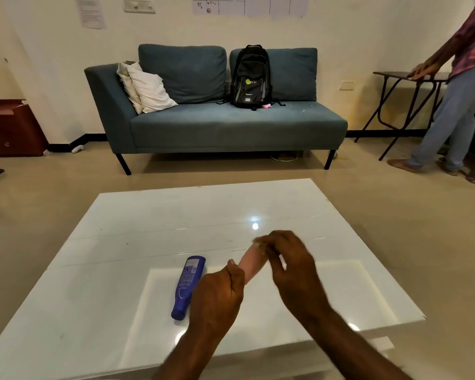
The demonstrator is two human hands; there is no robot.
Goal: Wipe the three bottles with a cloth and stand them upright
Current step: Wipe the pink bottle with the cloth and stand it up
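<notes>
Left hand (217, 294) up close, grip clenched round the lower end of a pink bottle (251, 266) above the glossy white desk (121, 256). Right hand (288, 264), blurred, pinches its top; any cloth is hard to make out. Blue bottle (187, 286) lies flat just left. Teal sofa (217, 124) behind.

Teal sofa (217, 105), cream wall (340, 37), beige floor (52, 193).

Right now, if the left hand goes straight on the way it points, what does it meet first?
The left hand points up and to the right along the pink bottle it grips, so it would probably meet the blurred right hand at the bottle's far end first; depth is unclear.
</notes>
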